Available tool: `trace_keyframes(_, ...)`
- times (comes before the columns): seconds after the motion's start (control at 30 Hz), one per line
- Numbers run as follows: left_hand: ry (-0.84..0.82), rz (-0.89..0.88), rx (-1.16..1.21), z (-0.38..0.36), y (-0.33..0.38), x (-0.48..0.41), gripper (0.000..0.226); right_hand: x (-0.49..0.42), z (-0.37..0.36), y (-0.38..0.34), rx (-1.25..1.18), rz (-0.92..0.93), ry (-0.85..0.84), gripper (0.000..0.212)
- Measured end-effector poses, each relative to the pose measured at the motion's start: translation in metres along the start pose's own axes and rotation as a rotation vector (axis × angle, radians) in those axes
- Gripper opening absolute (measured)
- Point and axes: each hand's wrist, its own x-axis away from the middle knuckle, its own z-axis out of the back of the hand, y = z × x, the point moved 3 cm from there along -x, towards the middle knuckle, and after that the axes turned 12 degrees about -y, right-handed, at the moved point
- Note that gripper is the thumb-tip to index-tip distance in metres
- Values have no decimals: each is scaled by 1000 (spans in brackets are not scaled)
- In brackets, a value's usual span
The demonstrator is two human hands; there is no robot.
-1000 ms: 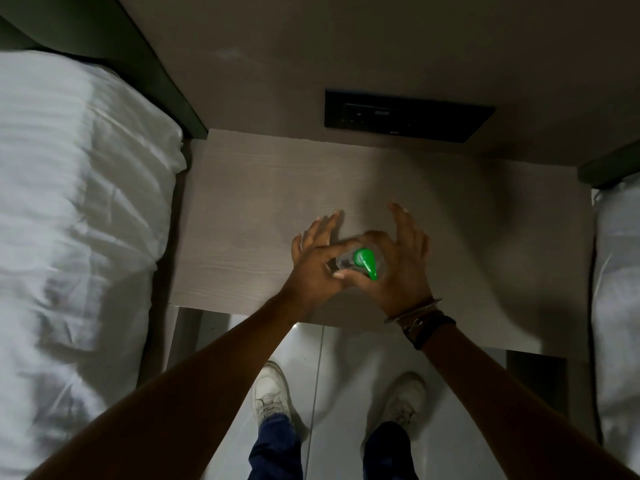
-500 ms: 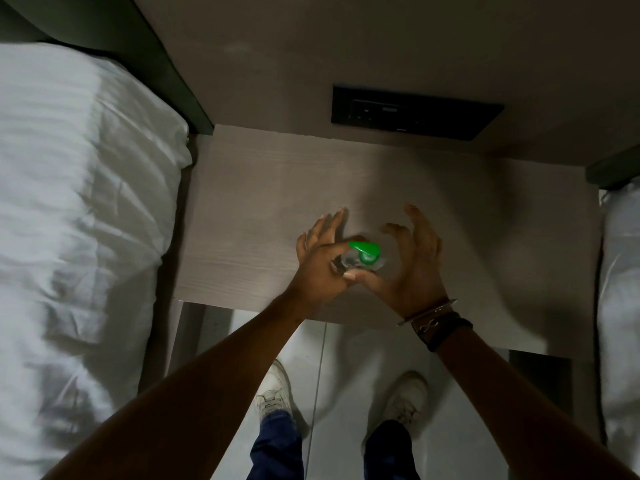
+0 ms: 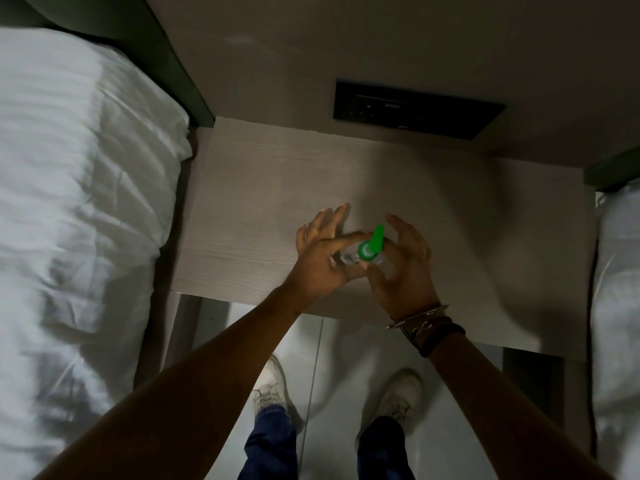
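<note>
Bottle [image 3: 353, 258] opening: green cap [image 3: 375, 239] flipped up.
My left hand [image 3: 322, 261] pinches it, right hand [image 3: 405, 271] grips too; next, I judge, a careful squeeze.

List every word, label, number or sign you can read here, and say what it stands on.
No text here can be read.
On the bottle and its green cap: no legible label shows.
On the dark wall panel: faint pale marks, too small and dim to read.
</note>
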Motion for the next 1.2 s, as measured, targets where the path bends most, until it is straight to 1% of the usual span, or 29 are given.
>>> trace_keyframes(0.03, -11, -8, 5, -1, -1, -1, 54, 0, 0, 1, -20, 9, 9, 38)
trace_keyframes(0.1, -5, -21, 12, -1, -3, -1, 53, -1, 3, 4, -36, -39, 91, 29)
trace_keyframes(0.13, 0, -22, 12, -1, -3, -1, 52, -2, 5, 4, -34, -80, 136, 32)
trace_keyframes(0.2, 20, -15, 6, -2, -2, -2, 50, -4, 6, 5, -38, -126, 198, 46)
trace_keyframes(0.23, 35, -12, 7, -3, -1, -2, 48, -4, 5, 5, -48, -130, 203, 55)
trace_keyframes(0.3, 46, -21, 24, -2, -1, -2, 47, -4, 2, 6, -77, -117, 134, 71)
trace_keyframes(0.33, 33, -29, 31, -1, -2, -2, 47, -4, -1, 7, -107, -87, 94, 71)
trace_keyframes(0.4, -13, -35, 35, 0, -3, -2, 47, -4, -4, 11, -150, -36, 75, 53)
trace_keyframes(0.47, -43, -33, 35, 1, -2, -1, 48, -4, -4, 13, -154, -59, 106, 42)
trace_keyframes(0.53, -36, -22, 42, 3, 3, 0, 48, -4, -2, 12, -138, -95, 176, 42)
trace_keyframes(0.57, -30, -10, 52, 3, 5, 0, 49, -4, -1, 10, -124, -109, 201, 45)
trace_keyframes(0.6, -29, 3, 59, 4, 7, 0, 49, -3, -2, 9, -114, -105, 199, 49)
trace_keyframes(0.67, -39, 9, 50, 6, 7, 0, 46, -2, -6, 7, -139, -70, 132, 60)
trace_keyframes(0.7, -49, 9, 43, 6, 7, 1, 45, -2, -7, 8, -161, -54, 100, 61)
trace_keyframes(0.8, -77, 19, 58, 7, 9, 3, 46, -3, -6, 12, -153, -18, 83, 43)
trace_keyframes(0.83, -71, 23, 59, 8, 11, 4, 46, -3, -7, 12, -149, -24, 93, 40)
trace_keyframes(0.93, -50, 38, 44, 9, 16, 5, 46, 1, -10, 6, -164, -68, 188, 39)
trace_keyframes(1.03, -11, 38, 46, 7, 18, 6, 39, 7, -16, -2, -209, -154, 265, 40)
trace_keyframes(1.13, 16, 53, 61, 2, 17, 8, 38, 9, -19, -8, -203, -191, 311, 31)
trace_keyframes(1.2, 19, 61, 71, 0, 15, 8, 39, 10, -16, -8, -242, -206, 316, 34)
